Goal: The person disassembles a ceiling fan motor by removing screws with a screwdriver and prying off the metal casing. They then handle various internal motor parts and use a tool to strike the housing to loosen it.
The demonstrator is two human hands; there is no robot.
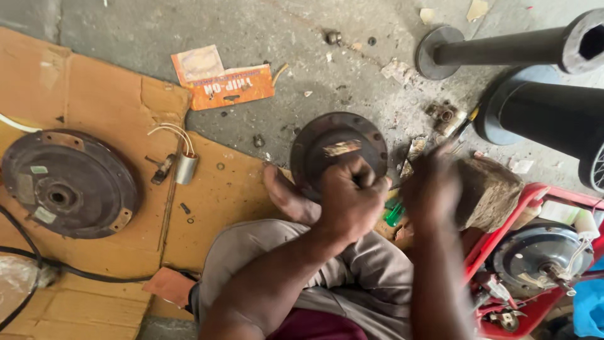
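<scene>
Motor cover (338, 150) clamped in left grip (350, 200); blurred right grip (431, 192) unreadable beside wood block (489, 192).

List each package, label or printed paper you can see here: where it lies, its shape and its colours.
Flattened orange carton: on concrete floor, upper centre, rectangular, with a pale flap.
Small stickers: pale rectangles on dark round plate, left, on brown cardboard sheet.

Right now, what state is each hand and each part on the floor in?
Left hand: fisted, on the round cover.
Right hand: blurred, mid-motion; grip unclear.
Round cover: propped on edge against a foot.
Second cover: flat on cardboard.
Capacitor: lying loose, wires attached.
</scene>
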